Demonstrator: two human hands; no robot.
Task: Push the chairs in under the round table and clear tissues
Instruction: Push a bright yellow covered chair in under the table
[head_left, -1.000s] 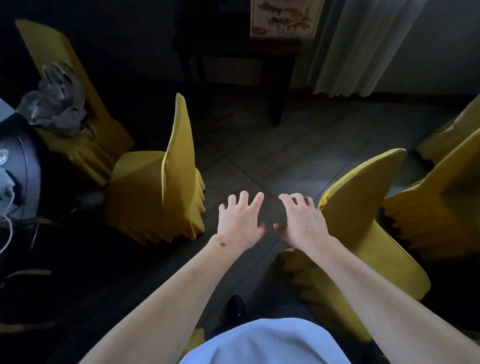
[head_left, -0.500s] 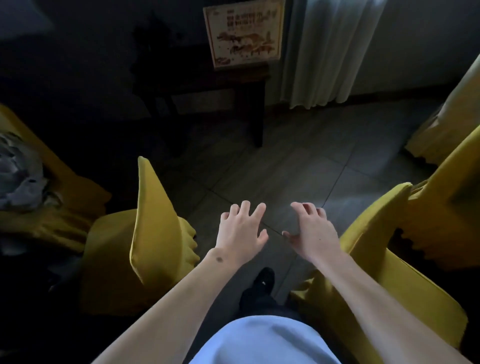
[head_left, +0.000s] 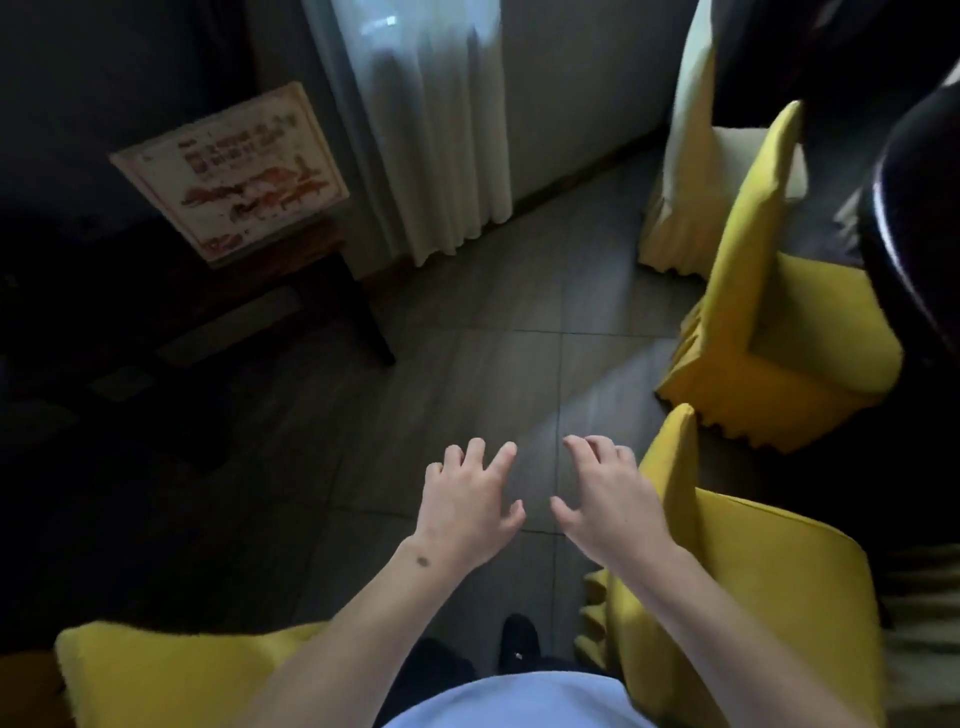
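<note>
Head view showed both hands, left (head_left: 467, 512) and right (head_left: 610, 506), released, grip holding nothing; nearest chair (head_left: 753, 587) sat just right of the right hand, another (head_left: 779, 322) beyond, dark surface (head_left: 914, 218) far right, over floor (head_left: 467, 338)

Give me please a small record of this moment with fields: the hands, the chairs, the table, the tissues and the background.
left hand: open, fingers spread, holding nothing
right hand: open, beside the near chair's back, contact unclear
near chair: yellow cover, lower right
second chair: yellow cover, seat towards the dark table edge
third chair: yellow cover, lower left, partly out of frame
table edge: dark, far right
tissues: none visible
background: white curtain, printed sign on a dark stand
</note>
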